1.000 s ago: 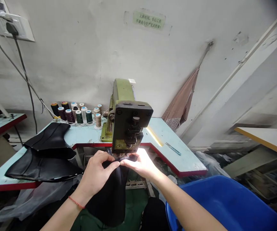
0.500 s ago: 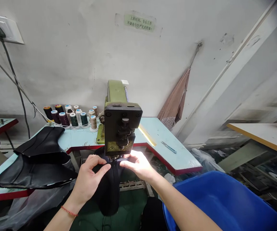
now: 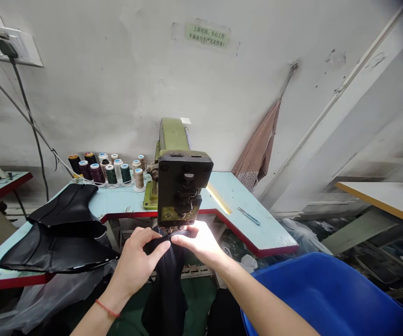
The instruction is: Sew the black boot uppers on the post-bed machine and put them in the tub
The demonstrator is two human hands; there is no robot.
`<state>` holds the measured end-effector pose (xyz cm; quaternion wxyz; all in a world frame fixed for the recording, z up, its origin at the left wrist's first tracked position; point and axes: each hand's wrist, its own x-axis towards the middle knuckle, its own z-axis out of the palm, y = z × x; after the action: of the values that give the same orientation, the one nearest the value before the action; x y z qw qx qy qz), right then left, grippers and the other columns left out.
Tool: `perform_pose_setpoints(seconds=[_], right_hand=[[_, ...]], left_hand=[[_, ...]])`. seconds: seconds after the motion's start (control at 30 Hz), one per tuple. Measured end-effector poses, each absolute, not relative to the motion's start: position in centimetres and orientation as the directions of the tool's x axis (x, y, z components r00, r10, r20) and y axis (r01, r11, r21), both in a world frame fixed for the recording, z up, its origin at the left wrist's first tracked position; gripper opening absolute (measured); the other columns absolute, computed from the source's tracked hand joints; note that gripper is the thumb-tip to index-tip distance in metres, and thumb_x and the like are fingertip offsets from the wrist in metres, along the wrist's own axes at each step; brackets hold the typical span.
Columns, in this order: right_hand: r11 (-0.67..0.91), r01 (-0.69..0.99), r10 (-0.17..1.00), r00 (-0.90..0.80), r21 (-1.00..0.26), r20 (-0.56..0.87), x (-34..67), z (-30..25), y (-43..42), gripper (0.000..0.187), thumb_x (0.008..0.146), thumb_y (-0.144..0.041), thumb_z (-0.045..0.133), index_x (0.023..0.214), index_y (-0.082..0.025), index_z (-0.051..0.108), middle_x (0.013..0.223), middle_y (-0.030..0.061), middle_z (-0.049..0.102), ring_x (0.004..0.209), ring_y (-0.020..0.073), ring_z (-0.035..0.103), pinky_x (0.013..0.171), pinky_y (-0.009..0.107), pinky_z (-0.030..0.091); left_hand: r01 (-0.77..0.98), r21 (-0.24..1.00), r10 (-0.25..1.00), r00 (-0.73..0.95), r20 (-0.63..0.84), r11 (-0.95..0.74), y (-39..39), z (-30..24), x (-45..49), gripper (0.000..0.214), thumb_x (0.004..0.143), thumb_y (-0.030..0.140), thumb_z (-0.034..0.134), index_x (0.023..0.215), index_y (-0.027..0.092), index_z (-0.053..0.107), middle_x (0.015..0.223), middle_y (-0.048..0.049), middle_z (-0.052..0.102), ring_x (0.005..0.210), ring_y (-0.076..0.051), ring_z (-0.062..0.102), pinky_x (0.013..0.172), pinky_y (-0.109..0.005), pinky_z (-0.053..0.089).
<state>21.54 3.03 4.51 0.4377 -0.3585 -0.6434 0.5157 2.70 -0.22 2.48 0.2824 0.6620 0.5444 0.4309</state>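
Under the head of a green and black sewing machine (image 3: 186,186) hangs a black piece that looks like a boot upper (image 3: 168,289). My left hand (image 3: 144,254) pinches its top edge between thumb and fingers, just left of the needle area. From the right, my right hand (image 3: 201,242) grips the same edge, its thumb close to my left thumb. The machine head hides the needle and part of the right fingers. More black boot uppers (image 3: 57,247) lie stacked on the table at the left.
Several thread spools (image 3: 97,173) stand on the pale blue table (image 3: 271,233) behind the uppers. Thread snips (image 3: 249,216) and a yellow ruler (image 3: 219,198) lie at the right. A blue tub (image 3: 327,298) fills the lower right. A brown cloth (image 3: 260,144) hangs on the wall.
The black upper hangs lower and its free end has shifted right. My thumbs are closer together. The whole view has shifted slightly.
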Motion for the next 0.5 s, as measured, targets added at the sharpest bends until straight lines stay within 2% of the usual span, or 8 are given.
perform_pose_setpoints(seconds=[0.2, 0.37, 0.5], right_hand=[[0.204, 0.028, 0.906, -0.384, -0.979, 0.178, 21.9, 5.4, 3.5, 0.031, 0.069, -0.043, 0.079, 0.085, -0.017, 0.071, 0.088, 0.0053, 0.072, 0.092, 0.0264, 0.066, 0.087, 0.040, 0.052], [0.191, 0.051, 0.905, -0.396, -0.980, 0.156, 22.2, 5.6, 3.5, 0.038, 0.069, -0.044, 0.079, 0.095, -0.019, 0.071, 0.098, 0.0067, 0.073, 0.096, 0.0266, 0.066, 0.088, 0.041, 0.052], [0.100, 0.007, 0.931, -0.354, -0.995, 0.091, 22.8, 5.0, 3.0, 0.039, 0.067, -0.048, 0.079, 0.089, -0.017, 0.069, 0.084, 0.0054, 0.071, 0.076, 0.0201, 0.065, 0.068, 0.032, 0.054]], left_hand=[[0.288, 0.938, 0.972, -0.075, 0.225, -0.194, -0.7, 1.9, 5.0, 0.022, 0.080, 0.044, 0.064, 0.076, 0.023, 0.070, 0.081, -0.0008, 0.061, 0.082, -0.019, 0.056, 0.082, -0.032, 0.043], [0.221, 0.964, 0.974, -0.133, 0.182, -0.150, -0.9, 1.5, 5.4, 0.026, 0.079, 0.047, 0.065, 0.077, 0.022, 0.070, 0.081, -0.0018, 0.061, 0.084, -0.021, 0.056, 0.081, -0.032, 0.043], [0.176, 0.975, 0.977, -0.135, 0.162, -0.138, -0.9, 1.3, 4.6, 0.025, 0.078, 0.046, 0.066, 0.077, 0.021, 0.070, 0.082, -0.0012, 0.061, 0.084, -0.020, 0.055, 0.081, -0.031, 0.042]])
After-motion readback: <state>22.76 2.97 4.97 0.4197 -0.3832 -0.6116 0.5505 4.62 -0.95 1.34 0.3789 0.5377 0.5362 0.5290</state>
